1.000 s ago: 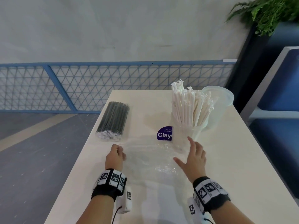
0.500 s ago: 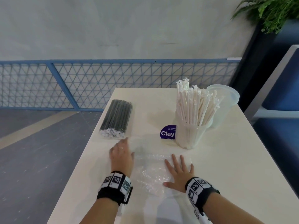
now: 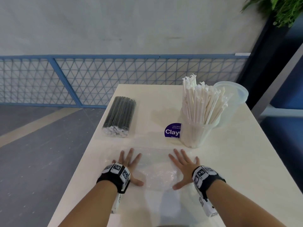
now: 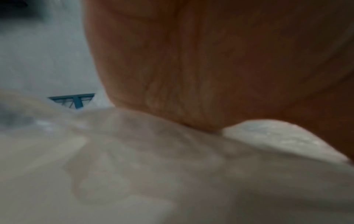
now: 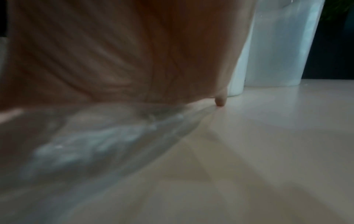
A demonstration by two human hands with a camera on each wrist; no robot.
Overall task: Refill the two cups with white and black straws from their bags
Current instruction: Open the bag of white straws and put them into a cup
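An empty clear plastic bag (image 3: 157, 169) lies flat on the white table (image 3: 237, 177). My left hand (image 3: 129, 163) presses its left side with spread straight fingers, and my right hand (image 3: 183, 164) presses its right side the same way. Beyond the right hand a clear cup (image 3: 195, 133) stands packed with white wrapped straws (image 3: 200, 102). A second clear cup (image 3: 232, 102) stands behind it, empty as far as I can see. A sealed bag of black straws (image 3: 119, 117) lies at the table's left. The wrist views show only palm (image 4: 210, 60) and crinkled plastic (image 5: 86, 144).
A round purple sticker (image 3: 172, 131) is on the table beside the full cup. The table's left edge drops to a grey floor (image 3: 32, 153). A blue mesh railing (image 3: 98, 76) runs behind, with a plant (image 3: 278, 10) at the upper right.
Both hands went from curled or reaching over the bag to flat with fingers spread on it. The bag is now smoothed out, and the view has shifted closer.
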